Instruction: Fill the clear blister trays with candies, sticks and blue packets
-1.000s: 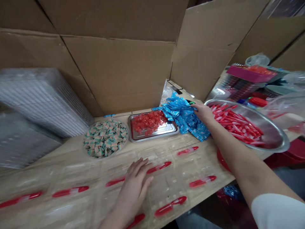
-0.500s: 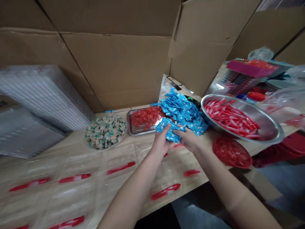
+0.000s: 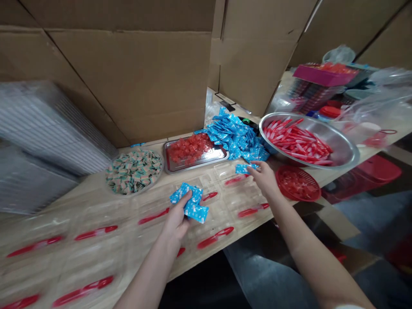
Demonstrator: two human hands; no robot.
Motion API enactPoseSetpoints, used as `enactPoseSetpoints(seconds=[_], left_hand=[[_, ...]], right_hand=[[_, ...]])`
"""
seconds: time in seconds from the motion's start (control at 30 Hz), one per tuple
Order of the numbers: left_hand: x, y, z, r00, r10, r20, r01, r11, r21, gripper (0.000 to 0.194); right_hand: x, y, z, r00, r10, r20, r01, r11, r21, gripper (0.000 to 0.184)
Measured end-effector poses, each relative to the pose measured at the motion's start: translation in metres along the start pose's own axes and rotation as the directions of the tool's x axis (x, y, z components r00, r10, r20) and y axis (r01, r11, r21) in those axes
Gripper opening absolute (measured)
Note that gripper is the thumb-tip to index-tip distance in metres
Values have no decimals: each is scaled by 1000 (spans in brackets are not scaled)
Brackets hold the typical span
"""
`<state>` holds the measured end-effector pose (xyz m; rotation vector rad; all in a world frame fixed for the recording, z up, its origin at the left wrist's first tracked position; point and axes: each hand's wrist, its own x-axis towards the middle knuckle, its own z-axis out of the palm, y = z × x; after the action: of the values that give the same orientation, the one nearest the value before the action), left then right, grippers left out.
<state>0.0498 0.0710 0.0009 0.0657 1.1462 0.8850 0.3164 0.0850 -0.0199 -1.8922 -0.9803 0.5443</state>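
Observation:
My left hand (image 3: 179, 216) is closed around a few blue patterned packets (image 3: 195, 210), held fanned out above the clear plastic trays (image 3: 131, 249). Between the thumb and fingers of my right hand (image 3: 264, 175) is a single blue packet (image 3: 242, 168), over the tray compartment at the back right. Red pen-shaped items (image 3: 215, 237) lie one to a compartment in the trays. Just behind my right hand is a heap of the same blue packets (image 3: 236, 135).
A metal tray (image 3: 180, 167) holds red pieces, beside a round dish of small green-and-beige packets (image 3: 135, 171). At right stand a steel bowl (image 3: 346, 150) of red-and-white items and a red basket (image 3: 313, 195). Stacked clear trays (image 3: 54, 124) and cardboard walls (image 3: 135, 81) border the table.
My hands, together on a bunch of blue packets before, have parted. The left moved toward me and left with most packets; the right moved right with one. The view has shifted slightly right.

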Motion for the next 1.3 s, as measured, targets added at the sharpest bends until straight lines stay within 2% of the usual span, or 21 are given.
enactPoseSetpoints(seconds=[0.17,0.23,0.3,0.33,0.37,0.4,0.43,0.47,0.5,0.53,0.6,0.73,0.83,0.93,1.03,1.1,1.13,1.17,1.2,1.27,1.3], left_hand=[[-12,-2,-7,995,85,46,-92,980,179,22],[-15,-4,-8,985,149,81,-164,964,209,29],[-16,-6,-8,972,208,108,-228,945,236,37],[-16,-7,-8,966,230,119,-254,932,260,39],[-16,-8,-8,959,246,139,-278,912,301,40],[-16,-10,-7,951,257,172,-303,884,356,40],[-16,-11,-7,940,263,218,-334,848,412,39],[-17,-14,-6,926,258,277,-364,809,462,38],[-18,-16,-7,911,237,337,-385,781,492,38],[-20,-19,-8,899,204,388,-391,773,500,39],[-26,-26,-11,891,116,439,-341,809,479,40],[-38,-37,-17,926,11,378,-182,889,421,37],[-44,-43,-14,932,-4,363,-144,914,380,38],[-44,-47,-13,936,93,340,-225,900,374,38],[-40,-44,-19,942,264,206,-330,842,427,37],[-37,-37,-27,941,312,135,-338,816,468,34],[-36,-32,-31,940,317,123,-336,809,483,34],[-35,-26,-35,941,313,125,-333,803,494,34],[-35,-20,-39,944,301,139,-329,800,502,34],[-36,-10,-45,950,258,176,-312,799,515,34],[-37,-6,-48,953,238,187,-301,800,520,34]], right_hand=[[24,-8,42,978,-187,93,206,942,-265,31],[20,-18,49,945,-317,75,323,879,-351,32],[3,-29,47,921,-386,49,380,864,-331,37],[-11,-35,44,932,-353,80,362,895,-260,39],[-27,-40,40,945,-284,163,309,938,-156,40],[-46,-45,37,931,-188,314,208,978,-32,40],[-66,-48,34,875,-103,473,76,994,75,40],[-85,-50,32,812,-67,579,-24,989,147,37],[-102,-51,30,790,-61,611,-95,971,220,33],[-117,-50,28,778,-49,627,-163,947,276,30],[-136,-48,22,793,-2,609,-264,900,347,28],[-139,-46,4,778,91,622,-370,866,337,31],[-135,-49,-1,769,114,629,-377,876,302,34],[-137,-49,1,817,134,561,-345,893,288,32],[-132,-41,-1,869,102,484,-238,944,229,26],[-118,-31,-9,943,-47,329,7,992,123,22],[-108,-25,-14,955,-178,237,177,984,25,20],[-98,-18,-18,931,-321,175,341,935,-95,19],[-89,-12,-21,878,-448,170,477,854,-211,19],[-79,-4,-22,763,-583,278,646,683,-340,21],[-80,-3,-19,731,-601,321,682,640,-355,21]])
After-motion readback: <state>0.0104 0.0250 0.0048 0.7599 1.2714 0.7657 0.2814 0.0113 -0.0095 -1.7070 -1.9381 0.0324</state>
